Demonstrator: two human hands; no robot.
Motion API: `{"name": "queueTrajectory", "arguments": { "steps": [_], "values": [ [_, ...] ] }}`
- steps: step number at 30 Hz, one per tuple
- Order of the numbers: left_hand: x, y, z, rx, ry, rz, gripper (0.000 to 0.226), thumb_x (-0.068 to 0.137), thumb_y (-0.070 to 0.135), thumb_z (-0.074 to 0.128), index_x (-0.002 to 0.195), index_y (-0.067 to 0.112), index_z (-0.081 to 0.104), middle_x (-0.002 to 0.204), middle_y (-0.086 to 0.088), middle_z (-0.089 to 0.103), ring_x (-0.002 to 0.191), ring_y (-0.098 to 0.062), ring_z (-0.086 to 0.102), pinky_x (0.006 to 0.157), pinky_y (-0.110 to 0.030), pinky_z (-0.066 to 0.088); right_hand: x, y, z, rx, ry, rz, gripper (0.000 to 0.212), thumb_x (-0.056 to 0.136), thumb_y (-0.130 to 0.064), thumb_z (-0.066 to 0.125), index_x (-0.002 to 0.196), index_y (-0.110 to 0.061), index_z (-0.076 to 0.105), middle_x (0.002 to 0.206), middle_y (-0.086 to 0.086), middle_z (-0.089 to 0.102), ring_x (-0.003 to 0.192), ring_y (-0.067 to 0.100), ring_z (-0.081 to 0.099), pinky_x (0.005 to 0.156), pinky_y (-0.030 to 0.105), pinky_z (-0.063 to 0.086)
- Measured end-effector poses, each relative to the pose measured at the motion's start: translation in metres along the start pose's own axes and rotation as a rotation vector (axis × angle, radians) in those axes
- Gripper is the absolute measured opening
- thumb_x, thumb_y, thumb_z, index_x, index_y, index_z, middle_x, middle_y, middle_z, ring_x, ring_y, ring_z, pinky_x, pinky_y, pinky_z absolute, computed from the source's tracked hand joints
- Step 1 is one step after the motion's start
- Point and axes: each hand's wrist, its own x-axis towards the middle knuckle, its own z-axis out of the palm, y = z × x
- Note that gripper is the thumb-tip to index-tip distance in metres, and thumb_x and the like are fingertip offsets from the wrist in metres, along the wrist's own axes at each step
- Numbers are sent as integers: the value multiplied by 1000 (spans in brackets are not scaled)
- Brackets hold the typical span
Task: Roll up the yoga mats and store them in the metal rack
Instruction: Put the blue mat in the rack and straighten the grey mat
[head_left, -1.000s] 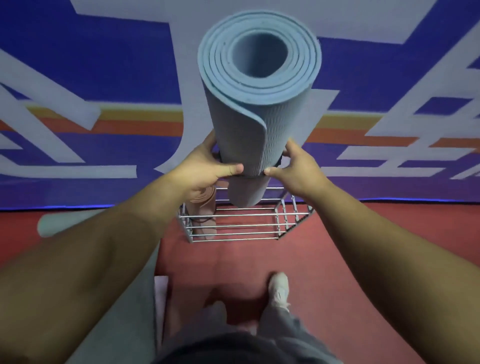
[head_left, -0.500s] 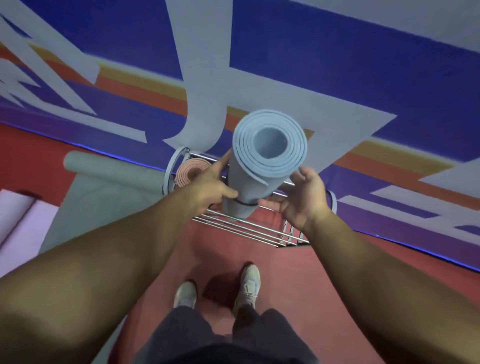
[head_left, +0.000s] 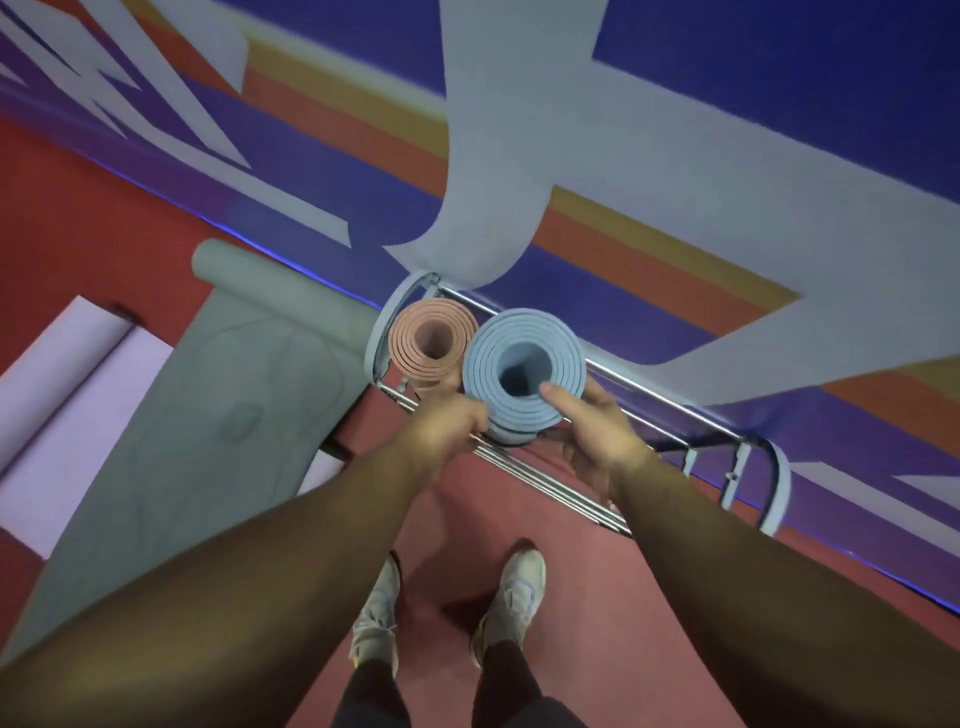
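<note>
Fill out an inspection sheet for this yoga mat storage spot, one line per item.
Surface: red floor, bare where the person stands.
Job's things: blue rolled mat upright in the metal rack, beside the pink rolled mat at the rack's left end; grey mat partly unrolled on the floor; lilac mat partly rolled beyond it.
Clutter: nothing seen.
Grippers: left hand blurred against the blue mat's side, grip unclear; right hand holds the blue roll, its thumb over the top edge.
Cables: nothing seen.
Surroundings: wall painted blue, white and orange behind the rack.
</note>
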Motion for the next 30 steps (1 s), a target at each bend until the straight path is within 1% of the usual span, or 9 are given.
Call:
{"name": "queueTrajectory", "arguments": {
  "steps": [4,6,8,11,13,18,23,26,30],
  "values": [
    [22,-28,-4,31,-1,-84,72,63,18,60,129,46,57,123,9,66,112,-15,60,84,-38,47,48,46,7,-37,164,5,42,92,6,62,128,-17,63,109,14,74,96,35,73,81,54,60],
    [29,-35,1,69,-50,-82,52,83,8,60,119,47,57,112,12,63,101,-7,56,81,-32,44,62,67,1,-91,215,-24,44,95,4,59,132,-20,60,113,13,73,100,35,72,85,50,60],
    [37,-40,7,104,-86,-49,61,92,-7,55,130,41,48,110,11,60,93,-5,56,74,-23,45,70,76,-3,-133,185,-51,44,101,-3,54,136,-29,55,118,13,72,101,34,70,85,47,56],
    [38,-44,11,265,-138,-11,72,90,-6,61,152,25,42,152,14,39,137,-13,45,97,-23,42,76,63,-3,-178,172,-20,38,104,-10,51,134,-33,52,113,13,71,90,31,68,70,41,54],
    [35,-42,10,296,-144,-8,75,89,-4,63,155,22,39,160,12,29,145,-13,36,99,-24,39,73,50,-4,-234,174,36,35,105,-21,53,137,-35,50,110,2,70,90,26,70,68,38,58],
    [15,-28,1,266,-86,7,68,91,-5,62,152,20,45,152,5,46,133,-19,50,83,-13,40,51,35,-7,-340,214,141,39,100,-31,61,136,-34,48,103,-7,63,86,24,66,69,42,61],
    [-16,-18,-9,225,-20,38,57,92,-9,58,139,22,55,109,13,64,70,12,59,57,-2,41,30,20,-5,-389,250,150,49,97,-23,63,141,-31,42,95,-3,64,84,26,66,80,52,61],
    [-43,-20,-18,154,53,9,56,93,-4,58,139,28,55,115,9,61,79,8,56,58,-4,45,16,14,-2,-484,207,165,75,96,-24,64,157,-35,23,91,-3,64,84,22,66,77,46,61],
    [-83,-31,-33,83,118,-13,55,92,3,60,134,39,56,109,14,63,93,-11,61,69,-20,49,-20,5,20,-565,99,163,75,95,-30,67,157,-29,24,108,8,62,78,21,61,58,33,52]
  ]
}}
